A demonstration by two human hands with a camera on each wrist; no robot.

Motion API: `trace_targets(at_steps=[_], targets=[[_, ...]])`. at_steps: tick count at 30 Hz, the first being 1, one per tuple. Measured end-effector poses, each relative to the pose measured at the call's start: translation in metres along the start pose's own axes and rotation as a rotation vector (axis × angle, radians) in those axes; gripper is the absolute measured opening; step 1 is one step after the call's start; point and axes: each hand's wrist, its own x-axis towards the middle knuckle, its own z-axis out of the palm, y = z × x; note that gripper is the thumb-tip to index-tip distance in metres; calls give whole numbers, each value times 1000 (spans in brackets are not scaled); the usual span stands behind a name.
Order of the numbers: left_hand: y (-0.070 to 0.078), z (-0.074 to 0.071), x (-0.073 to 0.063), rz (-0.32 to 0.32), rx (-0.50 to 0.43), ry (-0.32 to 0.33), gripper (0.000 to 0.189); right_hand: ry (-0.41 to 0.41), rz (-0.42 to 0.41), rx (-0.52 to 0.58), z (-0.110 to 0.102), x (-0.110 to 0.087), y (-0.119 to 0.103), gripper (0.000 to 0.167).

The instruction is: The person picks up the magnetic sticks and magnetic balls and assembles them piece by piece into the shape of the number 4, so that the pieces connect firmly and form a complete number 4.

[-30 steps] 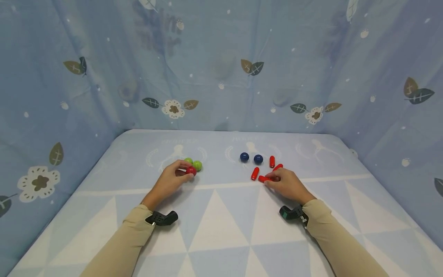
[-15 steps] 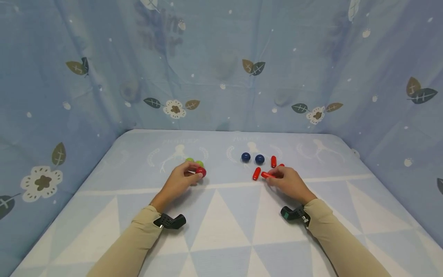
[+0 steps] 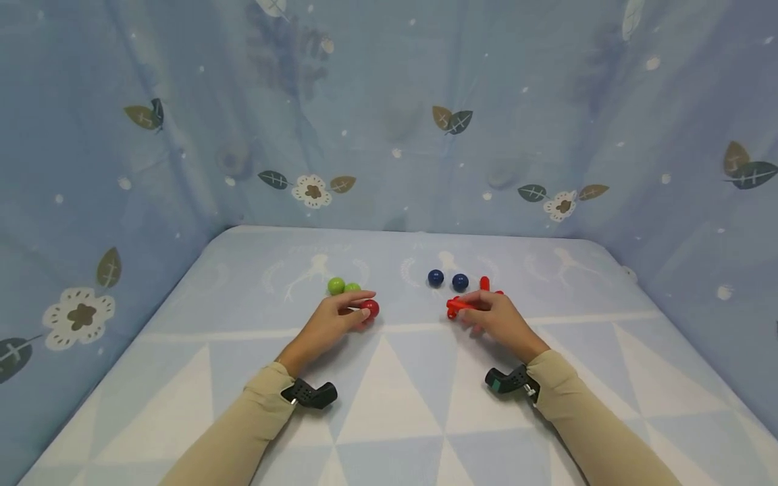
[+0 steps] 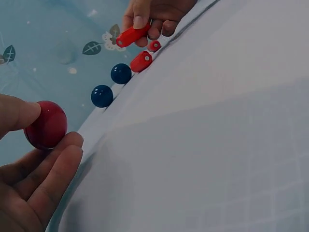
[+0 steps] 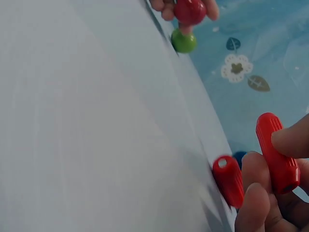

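My left hand point(image 3: 322, 331) pinches a glossy red ball point(image 4: 47, 123) between thumb and fingers, close over the table. Two green balls point(image 3: 336, 285) lie just behind that hand, one partly hidden by its fingers. Over on the right, my right hand point(image 3: 503, 325) holds a red ribbed plastic stick point(image 5: 275, 152) with rounded ends, its thumb across the side. Beneath it lies another red stick point(image 5: 228, 180), partly covered in the head view. More red sticks point(image 3: 484, 283) lie right behind the right hand, one mostly hidden.
Two dark blue balls point(image 3: 435, 278) sit side by side near the middle back of the table point(image 3: 389, 378). A blue patterned curtain point(image 3: 365, 115) hangs behind and along both sides. Each wrist carries a black camera mount point(image 3: 313, 393).
My left hand has moved right with the red ball, away from the green balls. My right hand has raised one red stick and brought it slightly left over another.
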Motion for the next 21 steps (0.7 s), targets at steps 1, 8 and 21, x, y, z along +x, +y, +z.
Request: trace_targets(at_steps=[1, 8, 21], targets=[[0, 0, 0, 3, -7, -11, 40, -9, -3, 26, 3, 0, -2, 35], [-2, 2, -1, -15, -6, -25, 38, -85, -19, 96, 23, 2, -14, 36], [0, 3, -2, -16, 127, -19, 44, -96, 5, 93, 37, 5, -28, 33]])
